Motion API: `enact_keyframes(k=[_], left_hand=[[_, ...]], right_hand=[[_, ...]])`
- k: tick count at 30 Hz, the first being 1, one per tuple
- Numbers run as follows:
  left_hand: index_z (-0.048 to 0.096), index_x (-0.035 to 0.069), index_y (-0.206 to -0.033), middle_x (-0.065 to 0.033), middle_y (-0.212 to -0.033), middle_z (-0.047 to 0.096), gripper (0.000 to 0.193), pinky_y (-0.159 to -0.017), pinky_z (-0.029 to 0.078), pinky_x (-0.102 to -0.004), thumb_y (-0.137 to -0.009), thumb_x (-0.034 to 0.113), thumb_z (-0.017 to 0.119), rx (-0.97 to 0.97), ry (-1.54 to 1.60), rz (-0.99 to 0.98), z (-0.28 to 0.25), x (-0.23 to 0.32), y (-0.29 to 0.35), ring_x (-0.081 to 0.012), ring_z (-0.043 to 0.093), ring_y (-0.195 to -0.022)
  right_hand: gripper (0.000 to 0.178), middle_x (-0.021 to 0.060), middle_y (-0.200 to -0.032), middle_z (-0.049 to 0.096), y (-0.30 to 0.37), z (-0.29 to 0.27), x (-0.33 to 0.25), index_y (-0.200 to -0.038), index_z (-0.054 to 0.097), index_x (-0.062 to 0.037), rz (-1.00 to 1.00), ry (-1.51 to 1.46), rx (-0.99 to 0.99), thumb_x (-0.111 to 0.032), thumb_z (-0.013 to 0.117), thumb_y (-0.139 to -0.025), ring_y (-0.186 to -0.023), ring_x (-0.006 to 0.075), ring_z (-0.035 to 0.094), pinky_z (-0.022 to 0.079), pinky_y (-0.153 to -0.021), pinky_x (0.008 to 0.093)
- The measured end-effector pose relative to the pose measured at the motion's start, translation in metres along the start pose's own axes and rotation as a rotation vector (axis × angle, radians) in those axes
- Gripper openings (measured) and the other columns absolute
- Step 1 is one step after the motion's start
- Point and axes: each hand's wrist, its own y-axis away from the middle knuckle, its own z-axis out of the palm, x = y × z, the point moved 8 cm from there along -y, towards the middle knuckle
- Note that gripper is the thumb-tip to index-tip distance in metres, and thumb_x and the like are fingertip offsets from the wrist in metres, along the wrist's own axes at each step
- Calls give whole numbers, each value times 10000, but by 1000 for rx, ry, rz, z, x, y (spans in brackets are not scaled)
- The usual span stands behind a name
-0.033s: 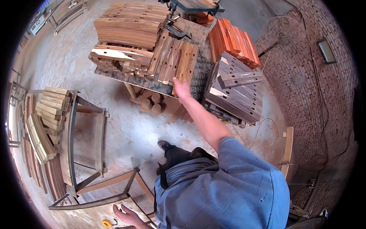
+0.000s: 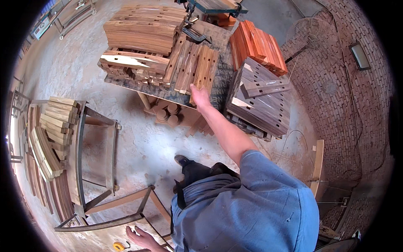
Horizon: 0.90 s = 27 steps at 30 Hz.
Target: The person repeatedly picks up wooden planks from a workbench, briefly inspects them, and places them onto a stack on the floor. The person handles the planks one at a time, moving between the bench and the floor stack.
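My right hand [image 2: 200, 97] reaches forward to the table edge and is closed round the near end of a brown wooden slat [image 2: 205, 69]. That slat has small dark slots and lies flat beside other slotted slats [image 2: 187, 69]. The fingers under its end are partly hidden. My left hand [image 2: 142, 238] is low at the left, over a pale bench top [image 2: 90, 238], with its fingers apart and nothing in them. A yellow tape measure [image 2: 118, 246] lies near its fingertips.
Stacked wooden boards [image 2: 138, 35] fill the table's left side. Orange-red boards [image 2: 258, 46] and dark slotted boards [image 2: 258, 98] stand at its right. A metal-framed stand [image 2: 79, 155] holds pale wood pieces [image 2: 56, 122] at left. A wire fan [image 2: 310, 33] stands by the brick wall.
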Motion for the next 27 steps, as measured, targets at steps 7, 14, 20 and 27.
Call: enact_keyframes(k=[7, 14, 20, 27], left_hand=[[541, -45, -1224, -229, -1212, 570, 360, -881, 469, -453, -975, 214, 524, -49, 16, -101, 5, 10, 2, -389, 553, -1086], [524, -66, -1228, -256, -1207, 556, 368, -898, 468, -463, -994, 216, 501, -60, 5, -182, -4, 8, 25, -401, 549, -1095], [525, -60, -1230, -250, -1207, 559, 356, -895, 464, -463, -990, 202, 503, -93, -10, -263, -9, 17, 37, -399, 548, -1094], [521, -49, -1251, -241, -1201, 567, 377, -869, 484, -464, -980, 213, 524, -119, 4, -372, -5, -12, 60, -395, 564, -1086]], right_hand=[[519, 271, -1194, 604, -43, 41, -19, -1187, 556, 79, 43, 268, 71, -335, 625, -881, -1123, 391, 583, 443, -958, 428], [597, 295, -1234, 577, -72, 67, -28, -1201, 561, 91, 117, 508, 34, -396, 621, -860, -1177, 411, 553, 434, -1002, 444], [568, 280, -1269, 557, -83, 89, -43, -1205, 548, 95, 41, 781, -170, -369, 587, -881, -1180, 377, 559, 458, -995, 423], [598, 240, -1258, 589, -64, 94, -44, -1181, 620, 48, 31, 888, -154, -462, 561, -874, -1207, 358, 551, 452, -998, 411]])
